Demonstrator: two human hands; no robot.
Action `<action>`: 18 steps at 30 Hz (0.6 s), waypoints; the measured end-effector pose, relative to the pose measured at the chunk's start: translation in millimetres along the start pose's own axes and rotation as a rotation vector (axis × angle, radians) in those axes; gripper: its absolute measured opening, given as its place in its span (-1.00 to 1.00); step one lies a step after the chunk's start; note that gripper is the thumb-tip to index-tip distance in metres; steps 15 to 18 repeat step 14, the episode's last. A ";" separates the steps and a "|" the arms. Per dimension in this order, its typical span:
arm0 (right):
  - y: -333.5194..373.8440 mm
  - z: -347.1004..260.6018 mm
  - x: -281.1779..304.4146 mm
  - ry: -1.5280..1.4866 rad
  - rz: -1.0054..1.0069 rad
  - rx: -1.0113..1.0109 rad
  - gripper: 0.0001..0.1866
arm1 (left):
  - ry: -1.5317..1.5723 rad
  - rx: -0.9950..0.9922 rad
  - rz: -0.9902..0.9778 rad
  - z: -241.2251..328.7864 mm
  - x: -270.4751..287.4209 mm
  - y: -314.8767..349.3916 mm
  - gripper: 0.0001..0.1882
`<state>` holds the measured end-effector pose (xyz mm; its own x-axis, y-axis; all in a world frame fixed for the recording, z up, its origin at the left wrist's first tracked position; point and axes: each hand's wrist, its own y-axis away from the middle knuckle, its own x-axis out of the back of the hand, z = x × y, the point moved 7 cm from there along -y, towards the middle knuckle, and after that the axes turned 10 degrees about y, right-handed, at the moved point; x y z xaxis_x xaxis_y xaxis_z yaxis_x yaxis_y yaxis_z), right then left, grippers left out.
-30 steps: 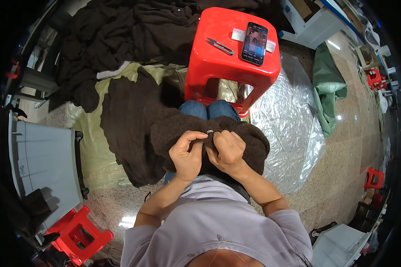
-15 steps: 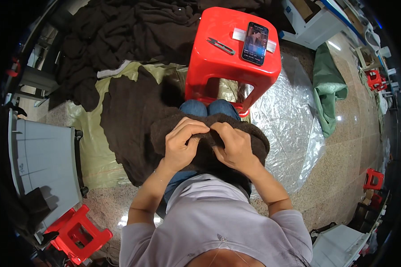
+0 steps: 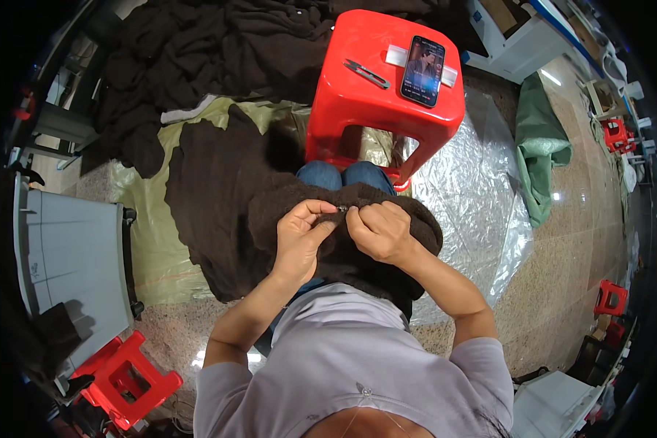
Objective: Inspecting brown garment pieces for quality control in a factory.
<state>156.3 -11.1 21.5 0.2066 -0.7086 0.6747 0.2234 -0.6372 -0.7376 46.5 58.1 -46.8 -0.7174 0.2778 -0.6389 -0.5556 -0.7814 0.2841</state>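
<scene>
A dark brown fleecy cloth (image 3: 219, 212) lies across my lap and hangs down on the left side. My left hand (image 3: 299, 237) pinches its edge between thumb and bent forefinger. Close against it, my right hand (image 3: 379, 230) is closed, its fingers curled and pressed to the same fold of cloth. Between the fingertips of both hands shows a small shiny dark piece (image 3: 342, 209), too small to name. The underside of the fold is hidden by my hands.
Ahead of my knees stands a red plastic stool (image 3: 372, 109) with thread snips (image 3: 367, 74) and a propped phone (image 3: 421, 71) on it. Brown cloth is heaped (image 3: 219, 58) at the far left. Clear plastic sheeting (image 3: 474, 219) covers floor to the right; a grey cart (image 3: 73, 248) stands left.
Both hands have shifted on the cloth. My right fingers have curled in tighter, and the small shiny piece now shows between the fingertips. The view has shifted slightly.
</scene>
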 end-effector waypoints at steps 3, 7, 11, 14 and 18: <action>7.5 1.8 2.0 0.036 -0.016 -0.004 -0.88 | -0.268 -0.142 -0.037 10.0 5.3 -4.8 -0.80; 17.1 27.3 2.5 0.082 -0.106 -0.190 -0.78 | -1.074 -0.444 -0.034 40.0 20.3 -10.0 -0.86; 50.1 68.9 3.9 -0.137 -0.365 -0.637 -0.60 | -0.730 -0.193 0.090 43.7 62.7 -21.2 -0.92; 78.6 92.1 5.4 -0.432 -0.405 -0.804 -0.53 | -0.612 -0.114 0.099 44.7 89.2 -26.3 -0.93; 78.6 92.1 5.4 -0.432 -0.405 -0.804 -0.53 | -0.612 -0.114 0.099 44.7 89.2 -26.3 -0.93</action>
